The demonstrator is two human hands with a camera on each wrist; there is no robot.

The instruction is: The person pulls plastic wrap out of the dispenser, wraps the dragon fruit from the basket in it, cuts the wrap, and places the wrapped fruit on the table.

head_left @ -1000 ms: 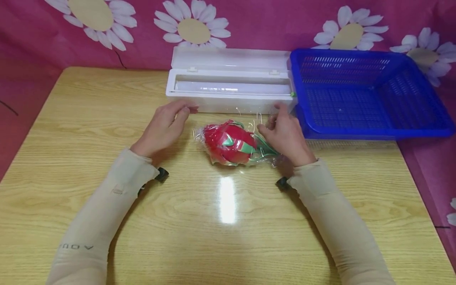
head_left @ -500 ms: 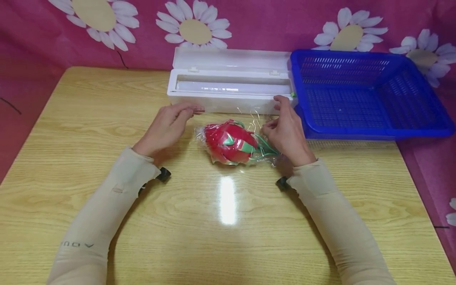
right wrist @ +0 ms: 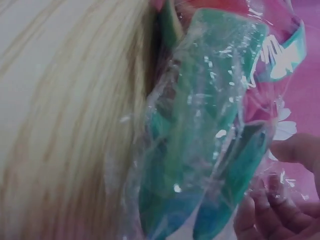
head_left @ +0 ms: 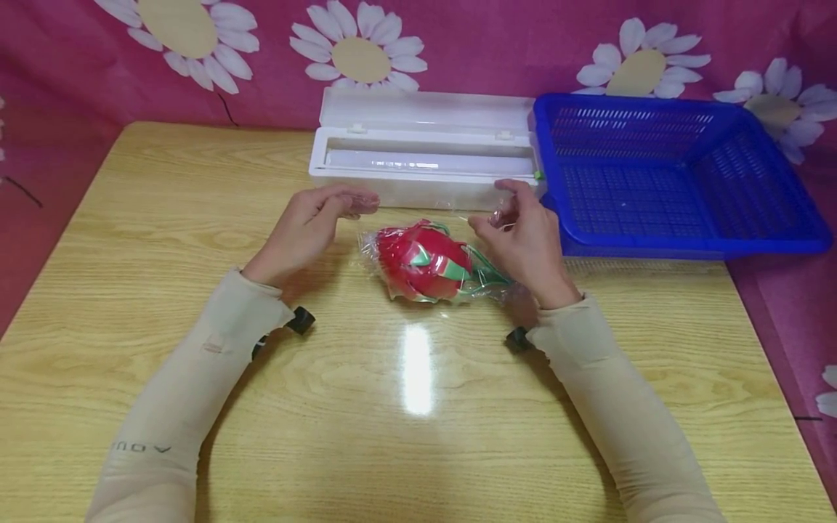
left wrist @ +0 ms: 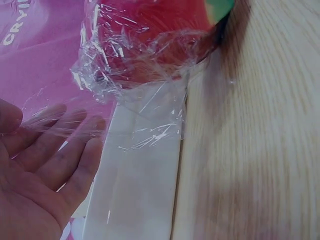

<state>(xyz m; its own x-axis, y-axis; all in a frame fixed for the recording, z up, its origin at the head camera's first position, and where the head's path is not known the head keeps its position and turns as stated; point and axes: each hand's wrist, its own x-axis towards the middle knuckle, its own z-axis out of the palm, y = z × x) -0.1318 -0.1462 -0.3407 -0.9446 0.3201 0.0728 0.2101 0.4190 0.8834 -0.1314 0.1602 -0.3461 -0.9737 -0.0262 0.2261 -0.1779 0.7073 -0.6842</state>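
A red dragon fruit (head_left: 421,261) with green scales lies on the table, wrapped in clear cling film (left wrist: 155,112). In the head view my left hand (head_left: 304,229) is up beside its left end. The left wrist view shows the thumb pinching a piece of film that stretches across the spread fingers (left wrist: 70,165). My right hand (head_left: 526,243) stands over the green-tipped right end, holding film among its curled fingers, with thumb and forefinger apart. Film bunches in loose folds around both ends of the fruit, and long green leaves (right wrist: 215,100) show through it.
Right behind the hands stands a white cling film dispenser (head_left: 425,190), its lid raised and a roll (head_left: 379,159) inside. A blue plastic basket (head_left: 667,243) sits at the back right against the dispenser. A pink flowered cloth (head_left: 471,43) hangs behind the wooden table (head_left: 418,457).
My left hand has shifted slightly right. The right forefinger rose toward the dispenser, then dipped a little, and the right thumb has moved out to the left. The fruit stays put.
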